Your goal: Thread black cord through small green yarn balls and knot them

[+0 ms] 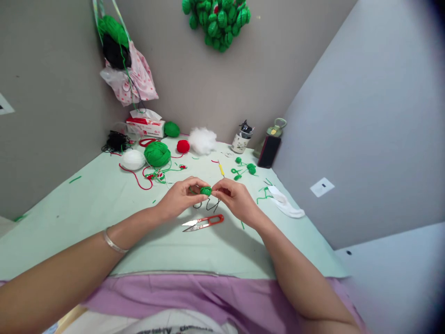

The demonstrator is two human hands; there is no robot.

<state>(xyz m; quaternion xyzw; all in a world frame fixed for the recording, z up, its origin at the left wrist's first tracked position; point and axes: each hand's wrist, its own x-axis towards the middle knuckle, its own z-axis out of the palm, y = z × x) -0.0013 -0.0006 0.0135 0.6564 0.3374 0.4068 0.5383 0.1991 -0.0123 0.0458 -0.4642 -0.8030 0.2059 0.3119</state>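
Between the fingertips of my left hand (182, 197) is a small green crocheted piece (206, 190), rounded, with darker lines on it. My right hand (236, 197) is pinched closed at the piece's right edge; whatever is in that pinch is too small to make out. Loose black yarn (209, 204) hangs below the piece onto the table. Just under both hands lies a pair of thread snips (205, 223) with an orange handle, blades pointing left. A yellow-handled crochet hook (221, 170) rests beyond my right hand.
Balls of green yarn (157, 154), white yarn (133, 159) and red yarn (183, 146) sit back left, near white stuffing (202, 141). Small green crocheted pieces (251, 168), a phone (269, 151) and a white cloth (285, 202) are on the right. Crocheted pieces (222, 21) hang on the wall.
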